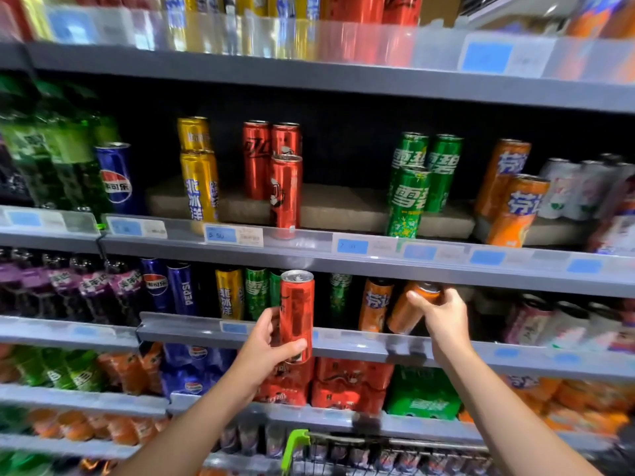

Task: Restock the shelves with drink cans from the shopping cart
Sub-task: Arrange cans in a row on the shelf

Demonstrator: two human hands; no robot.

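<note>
Red can [297, 314] upright in left grip [271, 345]

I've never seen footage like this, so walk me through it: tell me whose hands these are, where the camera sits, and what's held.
There is no machine here. A person wears one wide-angle camera on the head, looking forward and down at store shelves, so both arms reach in from below. The left hand holds a red cola can upright in front of the shelves. The right hand grips an orange soda can, tilted, at the shelf among other orange cans. The shelves carry blue, yellow, red, green and orange cans. At the bottom you see the shopping cart with its green handle end.
</note>
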